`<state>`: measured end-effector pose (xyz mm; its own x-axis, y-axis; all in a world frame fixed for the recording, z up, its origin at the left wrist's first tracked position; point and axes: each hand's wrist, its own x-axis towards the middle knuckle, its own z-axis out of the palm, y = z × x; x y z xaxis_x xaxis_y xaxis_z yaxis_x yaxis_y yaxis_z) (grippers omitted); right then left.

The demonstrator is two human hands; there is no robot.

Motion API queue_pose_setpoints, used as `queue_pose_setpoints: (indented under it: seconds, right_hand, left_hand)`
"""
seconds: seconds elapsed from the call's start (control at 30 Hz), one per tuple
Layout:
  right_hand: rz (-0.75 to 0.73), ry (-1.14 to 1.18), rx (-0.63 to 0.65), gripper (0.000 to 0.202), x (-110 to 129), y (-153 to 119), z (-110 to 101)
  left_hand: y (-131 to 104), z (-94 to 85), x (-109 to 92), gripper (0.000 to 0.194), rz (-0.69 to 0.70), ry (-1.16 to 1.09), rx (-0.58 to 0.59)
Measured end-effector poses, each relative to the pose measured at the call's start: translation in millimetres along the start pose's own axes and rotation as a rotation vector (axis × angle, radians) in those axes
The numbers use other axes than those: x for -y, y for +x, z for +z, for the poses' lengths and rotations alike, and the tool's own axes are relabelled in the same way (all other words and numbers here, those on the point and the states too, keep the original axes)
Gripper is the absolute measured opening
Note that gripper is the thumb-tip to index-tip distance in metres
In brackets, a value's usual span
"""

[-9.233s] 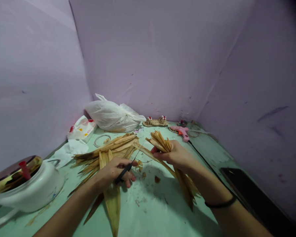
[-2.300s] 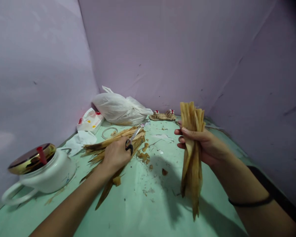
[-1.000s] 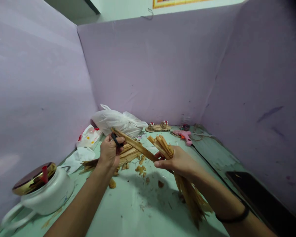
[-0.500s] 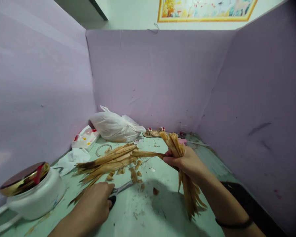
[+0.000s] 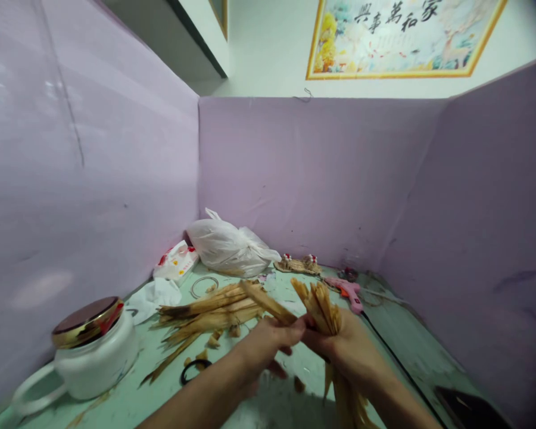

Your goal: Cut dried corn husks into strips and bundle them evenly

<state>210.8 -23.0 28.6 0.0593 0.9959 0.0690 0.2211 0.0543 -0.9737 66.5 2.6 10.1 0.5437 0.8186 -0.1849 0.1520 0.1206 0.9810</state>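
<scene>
right-to-left "家和萬事興" on framed poster (image 5: 406, 44)

green table (image 5: 420, 333), dried leaves (image 5: 214, 311), white bag (image 5: 227, 247), pink glue gun (image 5: 352, 293)

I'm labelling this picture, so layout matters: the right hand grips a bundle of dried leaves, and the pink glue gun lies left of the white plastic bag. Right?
The side is wrong: the pink glue gun lies right of the white plastic bag, as the head view shows. The right hand does grip a bundle of dried leaves.
</scene>
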Motion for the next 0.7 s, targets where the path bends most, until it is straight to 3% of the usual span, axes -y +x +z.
queue_pose_setpoints:
  seconds: [0.03, 0.07, 0.13, 0.2, 0.43, 0.57, 0.63, 0.7]
  right_hand:
    - [0.002, 0.025, 0.030, 0.009, 0.4, -1.5, 4.2]
    - [0.001, 0.046, 0.041, 0.010, 0.6, -2.6, 7.0]
    - [0.005, 0.047, 0.024, 0.013, 1.2, -3.5, 7.9]
    - [0.039, -0.011, 0.047, 0.017, 2.6, -3.3, 3.9]
    - [0.101, -0.156, 0.184, 0.018, 8.5, -1.0, -12.8]
    - [0.109, -0.226, 0.214, 0.024, 12.7, -4.3, -28.4]
    - [0.094, -0.222, 0.200, 0.030, 16.1, -8.1, -42.5]
    - [0.077, -0.176, 0.105, 0.034, 19.4, -11.8, -57.9]
  left_hand:
    - [10.0, 9.5, -0.4, 0.040, 0.010, -0.222, 0.026]
    - [18.9, 16.4, -0.4, 0.038, 0.029, -0.381, -0.024]
    - [31.5, 21.1, -0.9, 0.038, 0.093, -0.469, -0.102]
    - [37.4, 13.7, -3.2, 0.040, 0.147, -0.435, -0.207]
    - [47.1, -48.9, -19.8, 0.038, 0.213, -0.184, -0.429]
    - [55.6, -92.8, -28.3, 0.038, 0.347, 0.076, -0.697]
    - [53.2, -112.9, -31.9, 0.041, 0.371, 0.122, -0.883]
    - [43.7, -123.2, -31.1, 0.041, 0.357, 0.162, -0.918]
